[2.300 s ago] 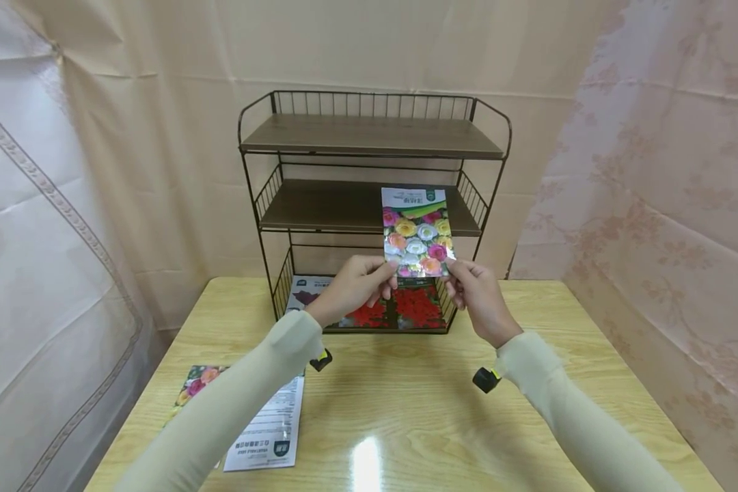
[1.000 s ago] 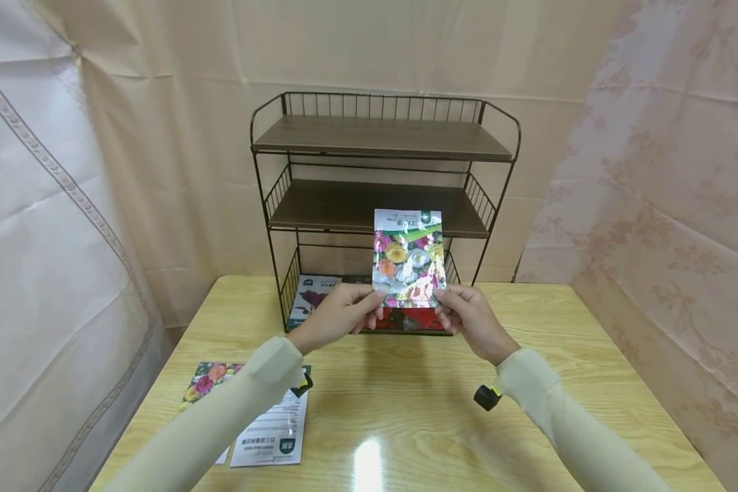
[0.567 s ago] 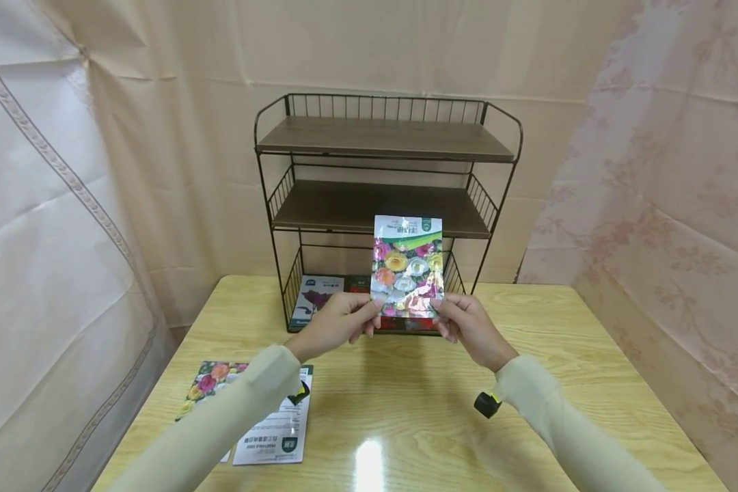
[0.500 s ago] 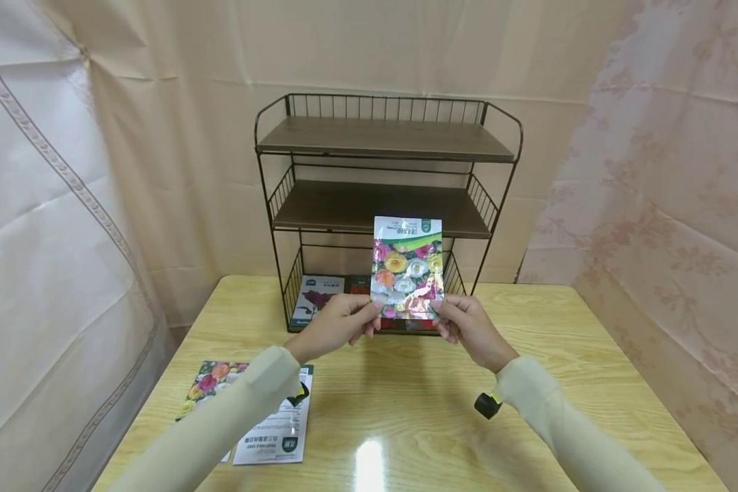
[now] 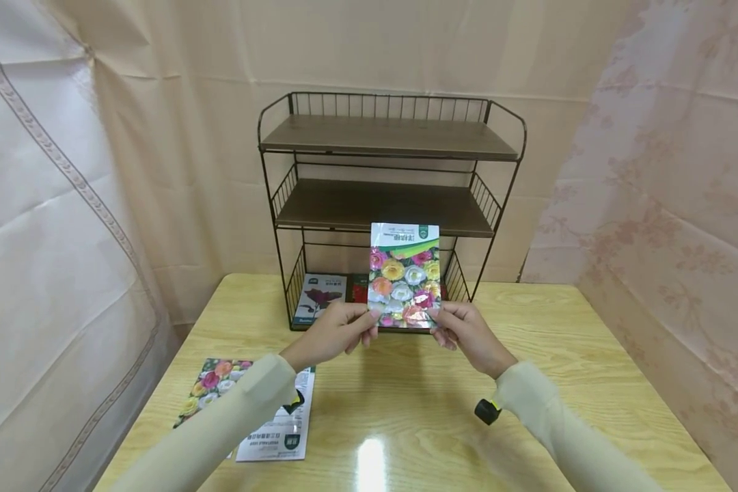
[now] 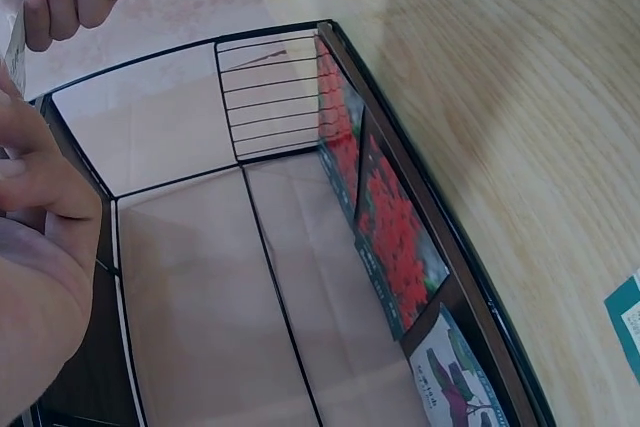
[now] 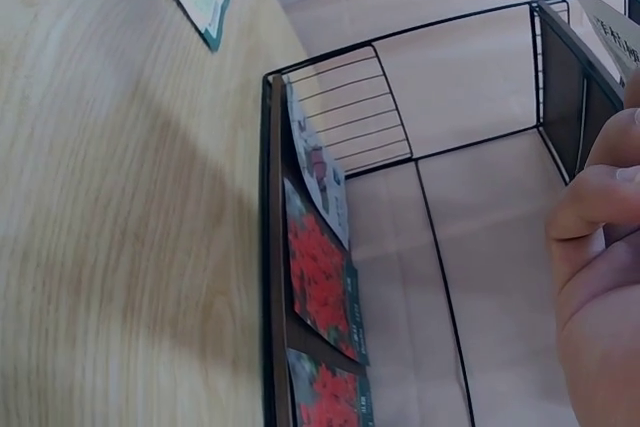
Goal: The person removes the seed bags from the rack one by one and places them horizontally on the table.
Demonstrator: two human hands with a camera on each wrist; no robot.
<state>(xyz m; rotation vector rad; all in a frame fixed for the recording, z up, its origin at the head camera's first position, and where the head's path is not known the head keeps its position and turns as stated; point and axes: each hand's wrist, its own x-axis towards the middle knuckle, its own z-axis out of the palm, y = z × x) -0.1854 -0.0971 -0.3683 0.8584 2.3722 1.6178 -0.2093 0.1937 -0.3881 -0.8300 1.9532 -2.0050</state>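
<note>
A glossy seed packet (image 5: 404, 273) printed with mixed pink, yellow, white and orange flowers is held up in front of the rack. My left hand (image 5: 335, 331) pinches its lower left corner between thumb and fingers. At the lower right corner, my right hand (image 5: 472, 336) pinches it the same way. The packet's top edge overlaps the front of the middle shelf (image 5: 384, 203) in the head view. Behind it, a packet with a dark purple flower (image 5: 322, 297) lies on the bottom shelf. Two red-flower packets (image 7: 318, 272) lie beside that one, mostly hidden in the head view.
A dark wire rack (image 5: 393, 137) with three brown shelves stands at the back of the wooden table (image 5: 529, 383). At the front left lie another mixed-flower packet (image 5: 212, 386) and a white packet with printed text (image 5: 277, 437), partly covered by the left sleeve (image 5: 221, 417). Curtains surround the table.
Both hands have lowered the flower packet from in front of the middle shelf, drawing it slightly left. It now covers most of the red-flower packets. The head view has shifted a little.
</note>
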